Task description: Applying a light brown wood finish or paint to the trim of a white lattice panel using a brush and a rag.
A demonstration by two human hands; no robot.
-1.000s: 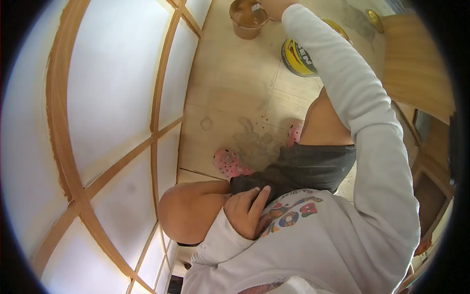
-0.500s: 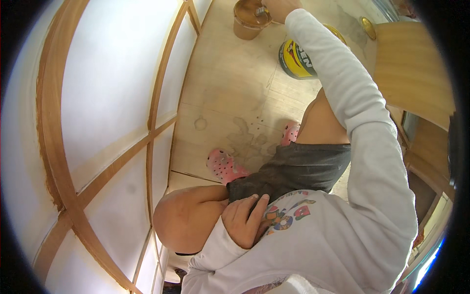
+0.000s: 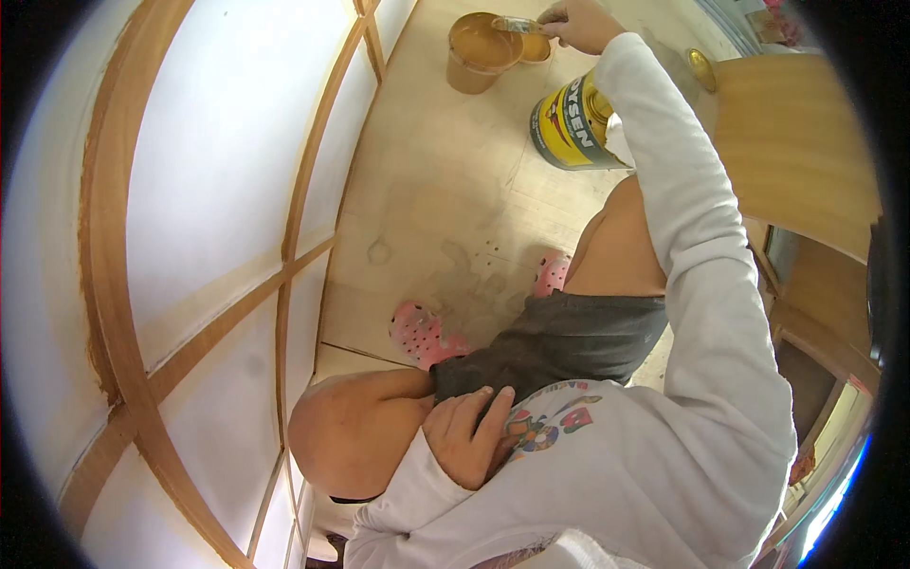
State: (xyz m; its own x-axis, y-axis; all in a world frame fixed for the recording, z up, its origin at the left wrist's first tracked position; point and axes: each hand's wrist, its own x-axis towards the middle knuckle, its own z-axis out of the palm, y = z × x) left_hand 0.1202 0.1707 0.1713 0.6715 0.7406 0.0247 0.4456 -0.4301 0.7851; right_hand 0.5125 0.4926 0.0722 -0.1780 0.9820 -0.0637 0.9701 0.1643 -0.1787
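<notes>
My right hand is stretched far forward, its fingers closed around the handle of a paintbrush. The brush lies level over the right rim of a small brown pail with tan-brown paint inside; the bristle tips are hard to make out. Behind the pail's right side, a round brown lid or dish shows in part. A large yellow and dark green paint can stands below my right forearm, partly hidden by the sleeve. My left hand rests in my lap on the dark shorts, fingers extended, holding nothing.
A panelled wall of white panes in brown wooden frames runs close along my left. A gold round lid leans near a wooden cabinet on the right. My pink clogs stand on the stained pale floor.
My right hand has moved right and slightly nearer, drawing the brush from inside the pail to its right rim. The left hand stays in my lap. The view has shifted slightly.
</notes>
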